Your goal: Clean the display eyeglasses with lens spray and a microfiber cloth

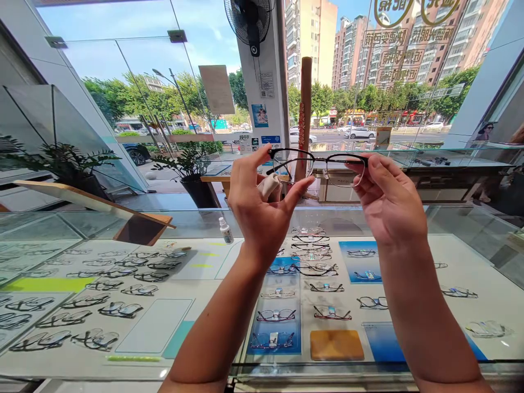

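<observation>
A pair of eyeglasses (320, 159) with dark upper rims and clear lenses is raised above the counter at about eye level. My left hand (260, 199) grips the frame at its left corner. A pale, crumpled cloth (270, 186) is tucked in the palm, partly hidden by the thumb. On the other side, my right hand (395, 199) pinches the right corner between thumb and fingers. One dark temple shows through the left lens; the right temple is mostly hidden behind my fingers.
Below my arms lies a glass display counter (213, 325) with many eyeglasses under its top. A small white spray bottle (225, 230) stands on it. At left is a tilted wooden-framed mirror or stand (102, 204). Beyond are a potted plant (198, 188), wall fan (249, 22) and shop windows.
</observation>
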A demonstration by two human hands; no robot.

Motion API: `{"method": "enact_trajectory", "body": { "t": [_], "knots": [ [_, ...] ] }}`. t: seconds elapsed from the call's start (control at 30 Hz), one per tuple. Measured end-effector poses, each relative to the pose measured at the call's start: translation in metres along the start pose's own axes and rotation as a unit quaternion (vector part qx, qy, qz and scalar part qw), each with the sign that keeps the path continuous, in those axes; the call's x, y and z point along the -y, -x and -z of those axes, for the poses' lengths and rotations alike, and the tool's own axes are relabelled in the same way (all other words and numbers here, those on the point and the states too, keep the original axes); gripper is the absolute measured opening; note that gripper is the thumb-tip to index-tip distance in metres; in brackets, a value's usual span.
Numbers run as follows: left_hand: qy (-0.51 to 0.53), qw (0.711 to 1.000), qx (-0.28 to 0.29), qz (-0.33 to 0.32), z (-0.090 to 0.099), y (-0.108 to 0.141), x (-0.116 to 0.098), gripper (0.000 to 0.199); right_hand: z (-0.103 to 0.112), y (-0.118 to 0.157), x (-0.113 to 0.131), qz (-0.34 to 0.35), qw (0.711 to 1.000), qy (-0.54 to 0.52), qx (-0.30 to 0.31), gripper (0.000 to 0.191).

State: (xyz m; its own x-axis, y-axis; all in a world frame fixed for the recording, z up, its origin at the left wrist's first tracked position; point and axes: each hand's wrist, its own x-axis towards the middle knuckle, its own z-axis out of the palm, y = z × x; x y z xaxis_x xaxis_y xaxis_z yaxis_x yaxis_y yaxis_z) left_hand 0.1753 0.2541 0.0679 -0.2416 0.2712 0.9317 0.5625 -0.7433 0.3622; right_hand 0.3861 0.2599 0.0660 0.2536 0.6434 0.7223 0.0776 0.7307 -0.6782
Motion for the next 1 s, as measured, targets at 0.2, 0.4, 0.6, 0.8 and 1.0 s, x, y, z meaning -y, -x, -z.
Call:
{"method": "enact_trajectory", "body": {
  "t": [0.2, 0.4, 0.6, 0.8, 1.0],
  "knots": [
    [-0.003, 1.000, -0.009, -0.009, 0.003, -0.001, -0.008, 0.062, 0.002, -0.002, -0.006, 0.014, 0.998, 0.036, 0.039, 0.047],
    [0.040, 0.998, 0.020, 0.037, 0.003, -0.002, -0.009, 0.054, -0.003, 0.004, -0.001, -0.017, 1.000, 0.005, -0.013, 0.043],
    [0.054, 0.996, 0.036, 0.060, 0.000, -0.003, -0.005, 0.052, -0.006, 0.005, 0.007, -0.042, 0.998, -0.038, -0.032, 0.039],
    [0.142, 0.974, 0.108, 0.142, -0.006, -0.006, 0.012, 0.063, -0.003, 0.007, 0.011, 0.018, 0.999, -0.008, -0.026, 0.034],
    [0.189, 0.968, 0.110, 0.124, -0.013, -0.004, 0.020, 0.066, -0.005, 0.008, 0.014, 0.027, 0.996, -0.070, -0.047, 0.031]
  ]
}}
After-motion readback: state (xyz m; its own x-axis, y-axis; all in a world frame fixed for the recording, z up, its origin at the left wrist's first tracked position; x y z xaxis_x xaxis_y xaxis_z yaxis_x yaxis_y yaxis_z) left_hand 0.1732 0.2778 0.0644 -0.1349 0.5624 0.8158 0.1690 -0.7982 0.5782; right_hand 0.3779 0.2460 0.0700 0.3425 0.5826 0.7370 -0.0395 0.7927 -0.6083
